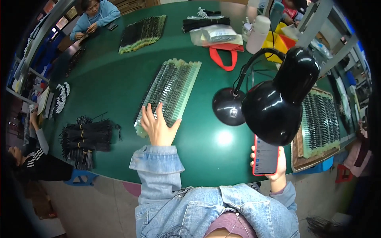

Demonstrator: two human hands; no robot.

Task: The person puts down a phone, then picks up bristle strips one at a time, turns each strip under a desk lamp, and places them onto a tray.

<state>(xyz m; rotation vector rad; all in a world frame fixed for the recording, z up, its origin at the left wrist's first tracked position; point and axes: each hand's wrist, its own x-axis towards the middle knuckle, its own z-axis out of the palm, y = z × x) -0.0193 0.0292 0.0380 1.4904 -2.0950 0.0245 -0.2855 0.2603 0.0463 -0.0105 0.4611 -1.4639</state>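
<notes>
Got the left hand (pixel 159 129) splayed, gripping nothing, on the lower end of the strips (pixel 171 85) near mid-frame, slanting long-ways up-right from the fingertips (pixel 160 106), way closer than the right hand (pixel 281 163), wrapped round a phone (pixel 266 158) lower right.

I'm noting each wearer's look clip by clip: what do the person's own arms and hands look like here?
The left sleeve is light-blue denim with a broad, loose cuff. The right sleeve is similar denim, leaving the wrist bare. The left grip and right grip are ungloved hands, the right partly hidden; no rings show.
</notes>
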